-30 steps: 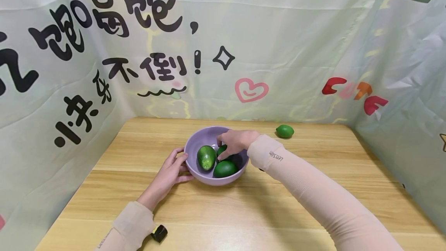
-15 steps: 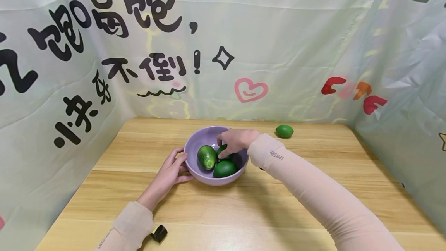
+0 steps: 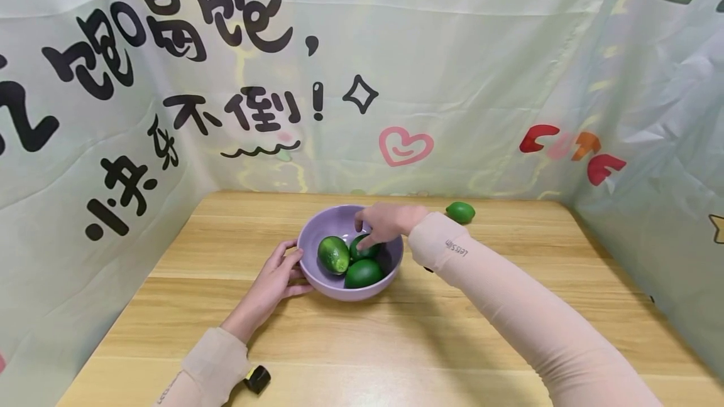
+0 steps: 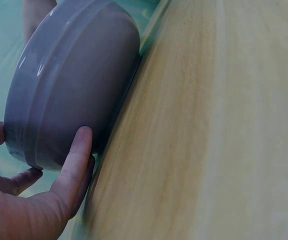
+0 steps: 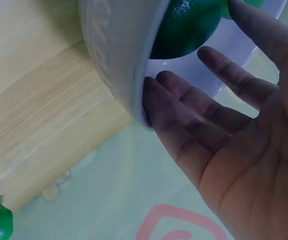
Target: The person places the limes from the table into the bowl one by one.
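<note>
In the head view, a purple bowl stands mid-table. It holds three green fruits: a mottled, avocado-like fruit on the left, a smooth dark green fruit in front, and another dark green fruit behind that. My left hand holds the bowl's left side, thumb at the rim, fingers against the outer wall in the left wrist view. My right hand is over the bowl's far right edge, its thumb above the rear fruit. In the right wrist view, the fingers spread apart, gripping nothing.
A green lime lies at the back right of the wooden table. Printed cloth hangs behind and on both sides. A small black piece sits beside the left sleeve.
My right hand has let go of the rear fruit and risen slightly up and to the right; more of that fruit shows. The left hand and bowl have stayed in place.
</note>
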A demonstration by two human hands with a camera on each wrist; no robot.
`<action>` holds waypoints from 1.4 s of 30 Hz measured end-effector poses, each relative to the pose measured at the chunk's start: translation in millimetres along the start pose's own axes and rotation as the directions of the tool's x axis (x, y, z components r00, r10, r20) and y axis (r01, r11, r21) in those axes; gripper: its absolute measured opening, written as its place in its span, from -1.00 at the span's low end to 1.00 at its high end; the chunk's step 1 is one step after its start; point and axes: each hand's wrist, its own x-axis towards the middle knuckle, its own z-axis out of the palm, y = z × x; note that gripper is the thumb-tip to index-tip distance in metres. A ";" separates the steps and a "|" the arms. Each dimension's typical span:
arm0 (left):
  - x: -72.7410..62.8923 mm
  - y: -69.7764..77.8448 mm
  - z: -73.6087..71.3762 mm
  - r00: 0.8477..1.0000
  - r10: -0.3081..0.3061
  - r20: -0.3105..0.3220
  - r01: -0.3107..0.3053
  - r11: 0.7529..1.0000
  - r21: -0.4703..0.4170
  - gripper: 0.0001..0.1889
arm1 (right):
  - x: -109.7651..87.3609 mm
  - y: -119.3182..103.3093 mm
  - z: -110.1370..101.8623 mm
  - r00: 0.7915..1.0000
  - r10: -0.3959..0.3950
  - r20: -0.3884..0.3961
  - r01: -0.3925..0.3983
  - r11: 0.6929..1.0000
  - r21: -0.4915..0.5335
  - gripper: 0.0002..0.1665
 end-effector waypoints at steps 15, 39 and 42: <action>0.3 -0.9 -0.6 1.000 0.004 0.008 -0.004 1.000 -0.004 -0.52 | -8.4 8.1 -13.4 0.999 -0.029 -0.043 0.031 0.999 0.043 -0.39; 0.1 -1.1 -0.4 1.000 -0.001 0.005 0.001 1.000 0.001 -0.52 | -27.1 21.9 -31.1 0.997 0.025 -0.078 -0.017 0.996 0.092 -0.40; 0.4 -1.3 -0.5 1.000 -0.001 0.005 0.001 1.000 0.000 -0.52 | -27.9 25.4 -31.8 0.996 0.017 -0.088 -0.009 0.996 0.092 -0.41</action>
